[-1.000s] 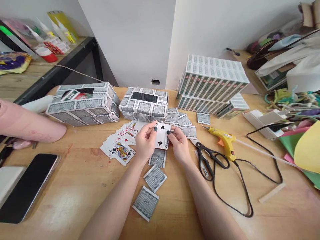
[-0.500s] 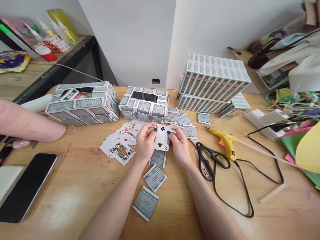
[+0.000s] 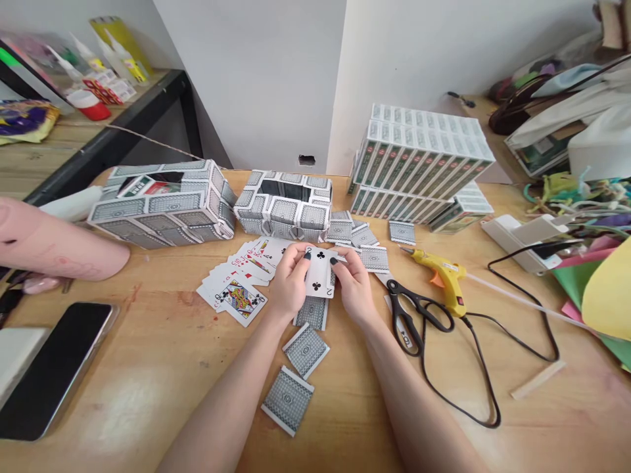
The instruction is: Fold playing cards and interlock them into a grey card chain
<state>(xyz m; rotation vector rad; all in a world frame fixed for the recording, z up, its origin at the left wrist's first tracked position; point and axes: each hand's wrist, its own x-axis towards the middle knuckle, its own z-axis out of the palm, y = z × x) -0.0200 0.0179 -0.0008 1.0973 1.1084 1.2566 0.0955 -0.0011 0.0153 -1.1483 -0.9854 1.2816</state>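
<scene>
Between my two hands is a playing card [image 3: 319, 272], the two of clubs, face up. My left hand [image 3: 292, 279] pinches its left edge, thumb on top. On the right edge, my right hand [image 3: 352, 279] has its thumb on the face and fingers behind. Below the held card lies a folded card [image 3: 310, 313] with a grey patterned back. Two more folded cards, one [image 3: 305, 350] above the other [image 3: 287, 399], lie nearer to me. Left of my left hand spreads a pile of loose cards with a queen of clubs [image 3: 242, 300] on top.
Two card-covered boxes, a long one [image 3: 162, 207] and a shorter one [image 3: 283, 213], stand behind. Card packs [image 3: 424, 157] are stacked at the back right. Black scissors [image 3: 414, 309] and a yellow glue gun [image 3: 446, 279] with its cord lie right. A phone [image 3: 54, 368] and pink bottle [image 3: 64, 240] lie left.
The two of clubs has turned very slightly between my fingers. Both hands keep their grip and nearly the same place.
</scene>
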